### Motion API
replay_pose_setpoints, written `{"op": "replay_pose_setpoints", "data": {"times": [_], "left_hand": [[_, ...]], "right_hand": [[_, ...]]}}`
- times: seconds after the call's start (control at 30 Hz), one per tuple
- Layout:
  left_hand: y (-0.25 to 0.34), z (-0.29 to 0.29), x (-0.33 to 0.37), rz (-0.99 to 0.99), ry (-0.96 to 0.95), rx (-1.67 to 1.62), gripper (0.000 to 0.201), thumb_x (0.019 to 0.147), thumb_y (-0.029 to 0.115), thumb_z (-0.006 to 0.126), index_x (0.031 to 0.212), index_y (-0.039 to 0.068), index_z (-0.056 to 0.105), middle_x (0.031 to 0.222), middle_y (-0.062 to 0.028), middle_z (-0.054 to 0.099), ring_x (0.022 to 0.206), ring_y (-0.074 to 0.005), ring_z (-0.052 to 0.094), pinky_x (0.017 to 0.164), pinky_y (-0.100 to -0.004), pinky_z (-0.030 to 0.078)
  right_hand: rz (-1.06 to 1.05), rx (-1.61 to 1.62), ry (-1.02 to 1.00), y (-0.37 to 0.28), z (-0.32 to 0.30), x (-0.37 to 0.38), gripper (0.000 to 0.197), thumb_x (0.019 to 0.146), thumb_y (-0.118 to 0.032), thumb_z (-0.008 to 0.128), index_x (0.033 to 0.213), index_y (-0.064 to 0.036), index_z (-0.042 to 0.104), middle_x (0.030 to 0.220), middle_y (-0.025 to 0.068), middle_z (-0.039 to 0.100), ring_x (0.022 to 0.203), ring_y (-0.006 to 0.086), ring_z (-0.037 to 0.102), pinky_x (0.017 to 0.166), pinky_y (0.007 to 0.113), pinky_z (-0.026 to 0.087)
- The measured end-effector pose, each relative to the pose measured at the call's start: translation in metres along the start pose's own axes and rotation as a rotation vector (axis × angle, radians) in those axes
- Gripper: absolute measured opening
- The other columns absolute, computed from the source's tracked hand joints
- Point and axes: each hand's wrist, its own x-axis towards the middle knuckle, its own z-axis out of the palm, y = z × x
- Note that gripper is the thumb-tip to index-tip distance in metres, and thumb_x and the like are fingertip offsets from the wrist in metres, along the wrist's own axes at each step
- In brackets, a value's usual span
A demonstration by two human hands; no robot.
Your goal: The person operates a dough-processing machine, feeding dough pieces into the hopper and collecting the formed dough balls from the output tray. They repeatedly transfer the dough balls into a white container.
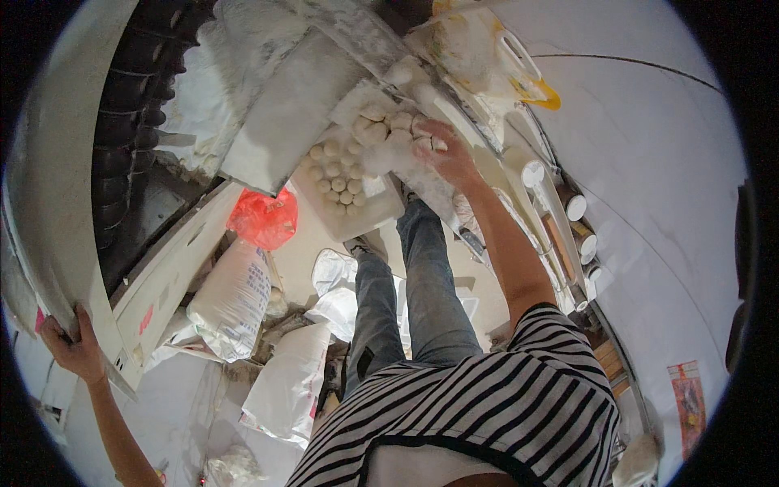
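White dough balls (389, 130) under right hand (445, 154).

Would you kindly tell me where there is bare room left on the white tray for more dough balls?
The white tray is bare along its near edge, below the dough balls. The far end is crowded, where the right hand rests on a heap of dough pieces.

Place: a small bakery or dough workshop.
Evidence: dough balls (337, 174) on a floured tray (381, 213) under the right hand (445, 154); flour sacks (231, 299) on the floor below.
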Motion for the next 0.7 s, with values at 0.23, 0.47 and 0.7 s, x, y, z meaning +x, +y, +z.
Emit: {"op": "replay_pose_setpoints", "data": {"times": [0.23, 0.47, 0.7], "left_hand": [[-0.001, -0.005, -0.001, 0.007, -0.049, 0.048, 0.033, 0.084, 0.019, 0.075, 0.083, 0.005, 0.045, 0.075, -0.0020, 0.039, 0.064, -0.0161, 0.037, 0.057, -0.0273, 0.033], [-0.014, -0.006, -0.006, 0.053, -0.052, 0.129, 0.031, 0.087, 0.027, 0.073, 0.090, 0.005, 0.051, 0.079, -0.0045, 0.045, 0.067, -0.0196, 0.045, 0.061, -0.0300, 0.041], [-0.022, -0.010, -0.009, 0.001, -0.084, 0.157, 0.032, 0.087, 0.029, 0.072, 0.090, 0.006, 0.049, 0.080, -0.0040, 0.046, 0.072, -0.0188, 0.050, 0.064, -0.0278, 0.042]], "right_hand": [[0.159, -0.609, 0.130, 0.028, 0.043, 0.111, 0.069, 0.084, -0.051, 0.064, 0.140, -0.0166, 0.042, 0.139, 0.0162, 0.044, 0.130, 0.0381, 0.038, 0.107, 0.056, 0.028], [0.391, -0.570, 0.123, 0.026, 0.066, 0.165, 0.067, 0.078, -0.043, 0.072, 0.135, -0.0180, 0.047, 0.130, 0.0135, 0.055, 0.122, 0.0341, 0.048, 0.101, 0.049, 0.039], [0.283, -0.233, 0.535, 0.023, 0.047, 0.125, 0.059, 0.072, -0.025, 0.077, 0.125, -0.0113, 0.056, 0.111, 0.0139, 0.062, 0.102, 0.0297, 0.059, 0.091, 0.040, 0.047]]}}
